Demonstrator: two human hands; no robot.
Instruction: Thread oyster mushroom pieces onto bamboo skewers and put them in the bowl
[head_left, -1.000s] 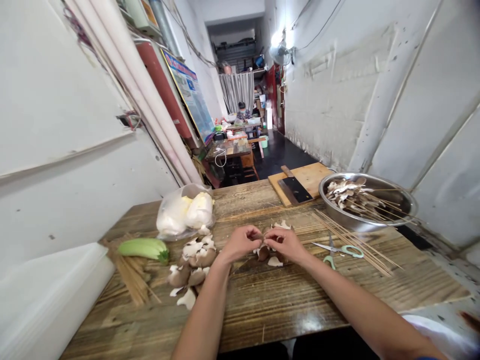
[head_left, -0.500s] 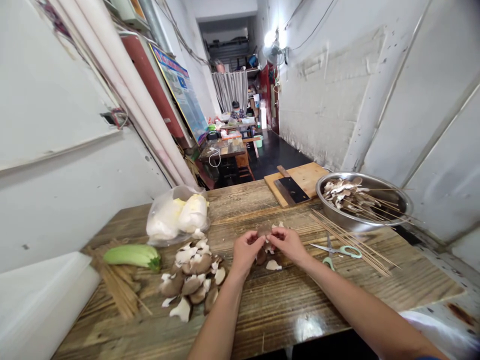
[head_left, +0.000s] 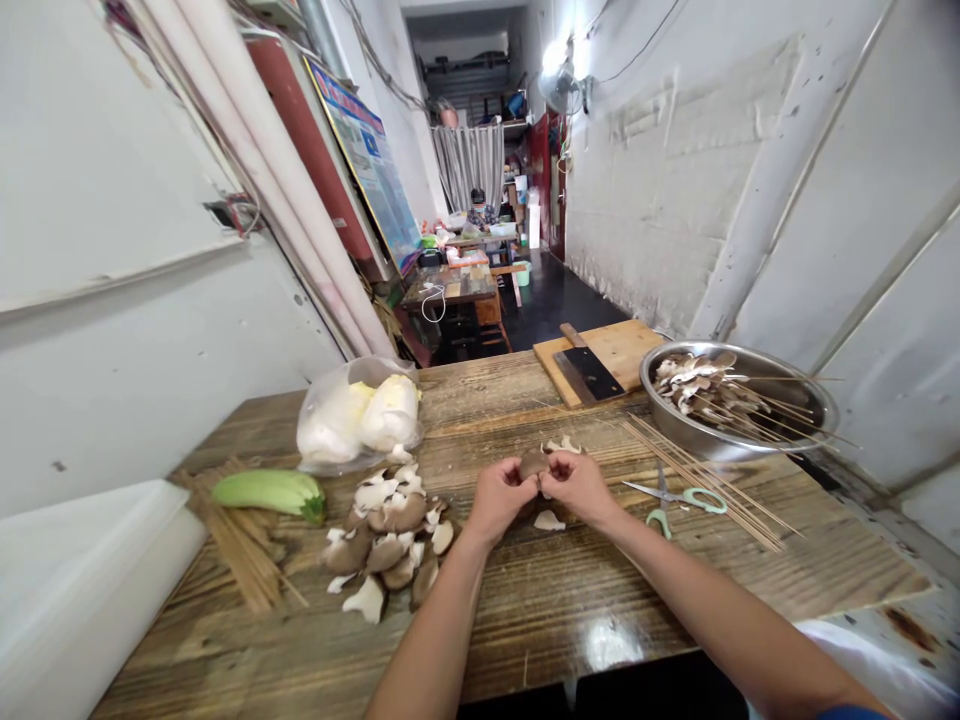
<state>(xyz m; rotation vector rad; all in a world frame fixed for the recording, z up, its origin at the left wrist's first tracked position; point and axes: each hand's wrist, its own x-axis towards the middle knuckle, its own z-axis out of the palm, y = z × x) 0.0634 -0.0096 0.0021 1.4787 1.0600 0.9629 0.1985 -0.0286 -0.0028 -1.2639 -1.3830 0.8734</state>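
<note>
Over the middle of the wooden table (head_left: 570, 610), my left hand (head_left: 504, 498) and my right hand (head_left: 574, 485) meet, both closed with thumbs and fingertips pinched on a brown oyster mushroom (head_left: 533, 462). My fingers cover much of it. A pale mushroom piece (head_left: 550, 521) lies just below my hands, and several more scraps (head_left: 561, 444) lie beyond them. Left of my left hand is a heap of oyster mushrooms (head_left: 397, 512). Scissors with green handles (head_left: 694, 498) lie spread on the table to the right of my right hand, beside several thin wooden skewers (head_left: 705, 485).
At the right stands a steel bowl (head_left: 675, 425) of skewered mushrooms. A cleaver (head_left: 589, 374) rests on a cutting board (head_left: 634, 345). To the left are a bagged cabbage (head_left: 390, 412), a green squash (head_left: 266, 492), a bundle of sticks (head_left: 240, 550) and a plastic roll (head_left: 97, 600). A person (head_left: 478, 208) sits far back.
Both hands have stayed pinched together on the mushroom, with the fingers shifting slightly and the knuckles drawing closer in. The whole view has shifted a little.
</note>
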